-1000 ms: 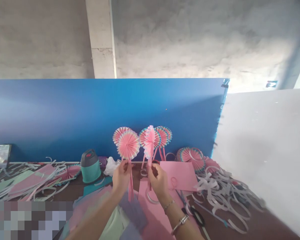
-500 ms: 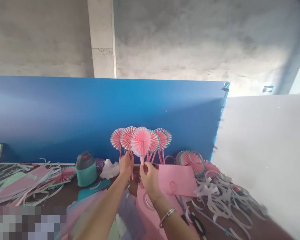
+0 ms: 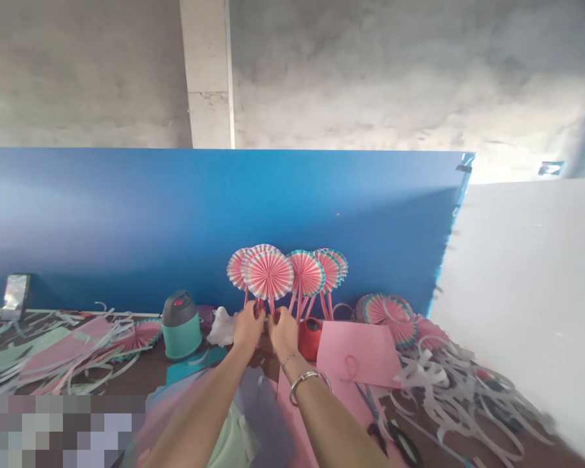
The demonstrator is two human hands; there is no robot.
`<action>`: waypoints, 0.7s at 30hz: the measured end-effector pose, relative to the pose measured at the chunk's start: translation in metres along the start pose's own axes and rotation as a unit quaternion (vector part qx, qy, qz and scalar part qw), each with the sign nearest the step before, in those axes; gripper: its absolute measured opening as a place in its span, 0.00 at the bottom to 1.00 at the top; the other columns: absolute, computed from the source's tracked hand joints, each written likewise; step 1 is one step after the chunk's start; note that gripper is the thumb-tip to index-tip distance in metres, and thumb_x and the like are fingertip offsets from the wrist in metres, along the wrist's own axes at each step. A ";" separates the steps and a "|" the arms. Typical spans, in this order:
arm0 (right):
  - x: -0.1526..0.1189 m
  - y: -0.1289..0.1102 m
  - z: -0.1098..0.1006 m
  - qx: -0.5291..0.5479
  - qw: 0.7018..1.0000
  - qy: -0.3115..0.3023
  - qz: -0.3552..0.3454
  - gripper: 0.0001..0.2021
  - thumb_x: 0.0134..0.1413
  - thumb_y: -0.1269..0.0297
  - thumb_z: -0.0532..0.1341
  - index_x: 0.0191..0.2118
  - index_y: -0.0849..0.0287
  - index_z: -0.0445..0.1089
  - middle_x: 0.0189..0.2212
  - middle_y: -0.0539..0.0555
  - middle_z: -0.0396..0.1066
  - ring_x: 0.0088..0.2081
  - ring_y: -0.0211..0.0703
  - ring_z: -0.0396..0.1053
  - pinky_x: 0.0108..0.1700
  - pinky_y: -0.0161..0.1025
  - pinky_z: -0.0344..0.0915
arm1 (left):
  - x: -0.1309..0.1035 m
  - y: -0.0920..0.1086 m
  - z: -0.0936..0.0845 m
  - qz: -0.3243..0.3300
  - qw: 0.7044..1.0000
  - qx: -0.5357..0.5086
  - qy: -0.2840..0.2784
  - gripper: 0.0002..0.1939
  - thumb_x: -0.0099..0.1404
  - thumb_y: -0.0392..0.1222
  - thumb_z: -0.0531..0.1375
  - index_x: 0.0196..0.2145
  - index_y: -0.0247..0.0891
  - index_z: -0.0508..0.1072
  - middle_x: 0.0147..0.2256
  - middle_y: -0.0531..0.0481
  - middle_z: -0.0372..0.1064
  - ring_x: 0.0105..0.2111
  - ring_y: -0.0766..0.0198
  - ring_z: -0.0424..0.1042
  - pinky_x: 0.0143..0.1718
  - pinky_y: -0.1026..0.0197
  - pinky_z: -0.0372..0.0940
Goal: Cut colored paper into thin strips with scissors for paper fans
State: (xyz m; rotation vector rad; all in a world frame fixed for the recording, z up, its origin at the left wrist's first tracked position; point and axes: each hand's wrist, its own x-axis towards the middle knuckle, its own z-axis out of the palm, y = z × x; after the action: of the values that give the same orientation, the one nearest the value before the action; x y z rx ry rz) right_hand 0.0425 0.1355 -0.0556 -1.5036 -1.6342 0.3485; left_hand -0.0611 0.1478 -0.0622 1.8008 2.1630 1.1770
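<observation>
My right hand (image 3: 283, 333) pinches the pink stem of a round pleated paper fan (image 3: 270, 275) with a pale edge, held upright at the front of the cluster. Close beside it, my left hand (image 3: 248, 330) is closed at the stem of another pale-edged fan (image 3: 262, 249), partly hidden behind the front one. Just right of them stands a blue-edged pink fan (image 3: 305, 273), with further fans (image 3: 328, 270) behind it. A red container (image 3: 311, 339) sits at the foot of these stems. The lower stem ends are hidden by my hands.
A teal and grey pot (image 3: 180, 328) and a crumpled white plastic bag (image 3: 221, 327) are on the left. Pink paper (image 3: 358, 351), scissors (image 3: 403, 442) and curled paper strips (image 3: 448, 390) lie to the right. A blue panel (image 3: 141, 221) rises behind the table.
My right hand has brought its fan leftward, in front of the left fans and close to my left hand. The red container now shows more fully. The view has shifted slightly left.
</observation>
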 end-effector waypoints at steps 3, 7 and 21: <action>0.004 0.001 0.004 0.003 1.000 -0.008 0.022 0.08 0.55 0.65 0.56 0.38 0.63 0.68 0.33 0.61 0.75 0.37 0.51 0.74 0.36 0.38 0.63 | -0.003 -0.007 0.003 -0.004 1.000 -0.019 -0.001 0.17 0.64 0.44 0.53 0.48 0.36 0.67 0.41 0.41 0.74 0.41 0.55 0.73 0.39 0.60 0.62; 0.001 0.001 0.008 0.008 0.999 -0.017 0.032 0.11 0.54 0.61 0.58 0.39 0.64 0.68 0.34 0.62 0.75 0.37 0.52 0.73 0.36 0.39 0.64 | -0.008 -0.016 0.007 -0.003 0.999 -0.038 0.000 0.17 0.64 0.44 0.52 0.48 0.36 0.67 0.41 0.41 0.74 0.40 0.56 0.73 0.38 0.59 0.64; -0.067 0.055 -0.078 -0.037 0.993 -0.092 -0.070 0.11 0.54 0.71 0.54 0.40 0.61 0.72 0.35 0.57 0.76 0.38 0.44 0.73 0.39 0.34 0.62 | -0.059 -0.007 -0.014 0.066 0.995 -0.078 -0.015 0.20 0.59 0.32 0.50 0.50 0.35 0.65 0.45 0.41 0.70 0.47 0.54 0.68 0.48 0.53 0.62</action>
State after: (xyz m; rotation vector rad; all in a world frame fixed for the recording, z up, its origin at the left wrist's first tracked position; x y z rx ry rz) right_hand 0.1302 0.0608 -0.0754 -1.4362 -1.9060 0.3608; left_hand -0.0560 0.0895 -0.0791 1.9063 1.9028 1.2959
